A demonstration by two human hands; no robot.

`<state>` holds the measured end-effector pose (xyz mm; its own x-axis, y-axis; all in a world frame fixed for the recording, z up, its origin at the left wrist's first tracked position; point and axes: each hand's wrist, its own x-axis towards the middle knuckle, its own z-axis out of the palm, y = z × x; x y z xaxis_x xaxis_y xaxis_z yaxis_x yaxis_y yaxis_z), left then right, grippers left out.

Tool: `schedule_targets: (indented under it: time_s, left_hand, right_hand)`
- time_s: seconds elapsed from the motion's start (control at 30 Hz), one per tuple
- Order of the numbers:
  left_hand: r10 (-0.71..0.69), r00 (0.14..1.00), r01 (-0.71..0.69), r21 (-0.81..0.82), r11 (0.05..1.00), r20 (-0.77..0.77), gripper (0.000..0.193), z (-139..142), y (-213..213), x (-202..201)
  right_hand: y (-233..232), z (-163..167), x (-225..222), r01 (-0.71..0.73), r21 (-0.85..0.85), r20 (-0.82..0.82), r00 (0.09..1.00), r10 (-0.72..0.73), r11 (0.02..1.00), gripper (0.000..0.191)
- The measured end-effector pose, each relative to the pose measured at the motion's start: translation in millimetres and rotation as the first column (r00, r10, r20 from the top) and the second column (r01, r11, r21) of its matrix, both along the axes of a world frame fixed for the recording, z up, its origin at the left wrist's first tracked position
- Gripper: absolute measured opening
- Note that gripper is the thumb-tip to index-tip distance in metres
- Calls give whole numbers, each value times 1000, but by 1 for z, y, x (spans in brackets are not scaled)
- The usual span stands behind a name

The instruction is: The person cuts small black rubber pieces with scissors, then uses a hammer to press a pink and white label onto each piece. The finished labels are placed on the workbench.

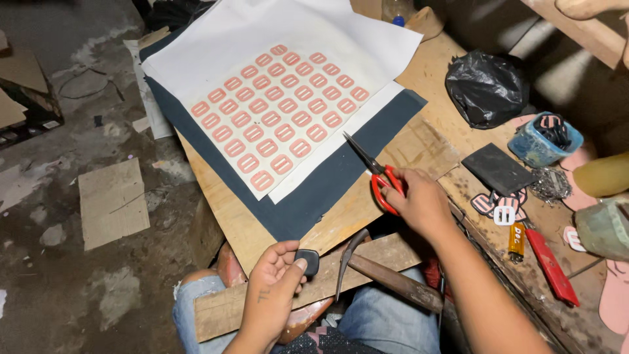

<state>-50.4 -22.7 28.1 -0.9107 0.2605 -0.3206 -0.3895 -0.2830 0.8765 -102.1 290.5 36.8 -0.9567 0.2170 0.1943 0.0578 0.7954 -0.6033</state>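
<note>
My left hand [275, 282] pinches a small dark rounded piece [308, 261] between thumb and fingers, low over my lap. Gripping the red handles of a pair of scissors [375, 169], my right hand [419, 200] keeps the blades pointing up-left toward the sheets. On the wooden board [242, 226] lies a white sheet [275, 98] printed with several rows of pink buckle-shaped marks, over a dark navy sheet [308, 203]. The scissor tips lie over the navy sheet's right edge.
A hammer [367, 262] rests across a wooden plank [223, 308] on my knees. To the right sit a black plastic bag [486, 86], a blue tub [544, 139], a dark pad [498, 168], pink cut-outs [499, 204], a lighter [516, 239] and a red cutter [552, 265]. Cardboard [113, 202] lies on the floor.
</note>
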Motion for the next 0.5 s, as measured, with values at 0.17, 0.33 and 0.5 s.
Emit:
schedule_targets:
  time_s: [0.17,0.33,0.5]
  left_hand:
    - [-74,976,-5,361,932,204,25,-4,-7,-5]
    - [29,989,-66,265,962,142,28,-4,0,-19]
    - [135,989,-136,-2,991,-66,32,7,-5,-32]
  right_hand:
    - [-39,-3,58,130,-924,233,937,260,358,49]
    - [-90,0,115,29,-999,46,878,476,44,61]
    - [-87,15,132,83,-980,176,779,602,179,85]
